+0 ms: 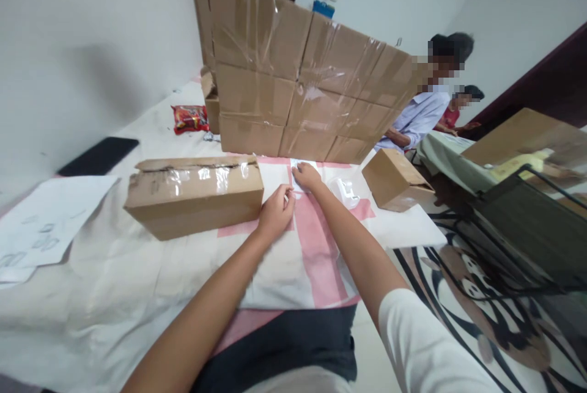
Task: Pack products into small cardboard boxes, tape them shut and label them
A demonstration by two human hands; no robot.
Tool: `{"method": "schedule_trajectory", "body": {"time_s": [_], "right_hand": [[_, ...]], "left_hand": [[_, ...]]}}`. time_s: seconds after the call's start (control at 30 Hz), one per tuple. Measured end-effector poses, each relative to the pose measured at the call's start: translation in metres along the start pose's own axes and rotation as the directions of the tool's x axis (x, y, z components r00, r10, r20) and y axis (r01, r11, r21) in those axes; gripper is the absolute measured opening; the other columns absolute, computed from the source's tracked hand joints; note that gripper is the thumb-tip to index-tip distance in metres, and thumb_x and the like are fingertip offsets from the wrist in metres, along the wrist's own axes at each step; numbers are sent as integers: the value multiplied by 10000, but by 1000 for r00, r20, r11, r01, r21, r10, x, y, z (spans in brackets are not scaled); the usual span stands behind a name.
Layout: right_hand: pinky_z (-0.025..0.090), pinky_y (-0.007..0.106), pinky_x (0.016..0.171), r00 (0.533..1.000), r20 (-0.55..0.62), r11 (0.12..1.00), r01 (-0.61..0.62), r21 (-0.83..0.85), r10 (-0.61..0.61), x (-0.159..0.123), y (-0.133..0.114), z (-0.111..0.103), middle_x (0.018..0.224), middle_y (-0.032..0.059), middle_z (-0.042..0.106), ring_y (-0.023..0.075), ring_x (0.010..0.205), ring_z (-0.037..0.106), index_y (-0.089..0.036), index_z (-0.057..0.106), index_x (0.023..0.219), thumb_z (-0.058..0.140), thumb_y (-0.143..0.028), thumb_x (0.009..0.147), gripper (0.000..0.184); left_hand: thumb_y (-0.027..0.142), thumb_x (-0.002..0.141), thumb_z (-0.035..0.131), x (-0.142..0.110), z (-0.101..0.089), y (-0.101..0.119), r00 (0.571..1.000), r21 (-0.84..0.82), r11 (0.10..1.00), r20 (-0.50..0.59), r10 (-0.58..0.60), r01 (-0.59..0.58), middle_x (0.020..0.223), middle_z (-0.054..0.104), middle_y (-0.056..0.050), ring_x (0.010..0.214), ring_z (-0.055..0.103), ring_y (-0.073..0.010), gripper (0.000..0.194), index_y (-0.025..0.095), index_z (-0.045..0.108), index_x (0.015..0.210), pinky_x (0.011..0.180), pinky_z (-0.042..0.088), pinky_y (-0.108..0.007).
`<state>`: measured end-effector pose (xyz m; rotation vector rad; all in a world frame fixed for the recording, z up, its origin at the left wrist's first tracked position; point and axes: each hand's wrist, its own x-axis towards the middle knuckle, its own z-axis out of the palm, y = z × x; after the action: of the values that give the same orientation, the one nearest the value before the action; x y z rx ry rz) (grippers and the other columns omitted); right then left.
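Note:
My left hand (276, 213) hangs over the pink and white cloth with its fingers curled and the thumb drawn in; whatever may be between them is too small to make out. Just ahead and to the right, my right hand (306, 176) is closed, fingers down at a small white printed piece of paper (294, 164) on the table. I cannot tell whether it grips the paper or something else. A taped cardboard box (211, 206) lies beside my left hand. Right of my right hand is a clear white plastic piece (346, 191).
Taped cardboard panels (257, 57) stand upright across the back. At the right edge is a small cardboard box (397, 179). To the left are a red snack packet (190, 118), a black flat object (98, 156) and drawn-on paper (55, 216). Two people sit beyond; a chair (527, 228) stands right.

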<state>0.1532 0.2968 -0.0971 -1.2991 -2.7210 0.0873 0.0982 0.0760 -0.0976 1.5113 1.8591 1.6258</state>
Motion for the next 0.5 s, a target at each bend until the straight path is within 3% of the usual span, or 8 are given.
{"method": "schedule_trajectory", "body": {"time_s": [0.13,0.3,0.5], "right_hand": [[267,475,1195,1000,2,1000,30,-3,-30,-5,4,5,1638,144,358,339,1496,308,-129,411,1530,311,-449,1058,578],[276,433,1198,999,-22,999,42,-4,-42,-14,7,5,1567,168,454,287,1461,372,-135,472,1475,264,-419,1069,537],[236,506,1218,1000,7,999,24,25,-24,-15,9,4,1655,129,333,309,1526,282,-165,393,1546,308,-435,1058,565]], "left_hand": [[315,964,477,0,-2,-3,1000,-10,1000,13,5,-5,1000,693,-35,782,615,-173,221,234,594,1133,785,458,-296],[313,961,468,-1,-3,-3,999,-21,1000,37,15,-14,934,688,-29,735,600,-169,219,229,594,1119,742,460,-294],[346,962,472,-2,-2,-6,994,-3,999,106,38,-38,974,712,-32,803,634,-186,216,250,611,1097,757,465,-306]]}}
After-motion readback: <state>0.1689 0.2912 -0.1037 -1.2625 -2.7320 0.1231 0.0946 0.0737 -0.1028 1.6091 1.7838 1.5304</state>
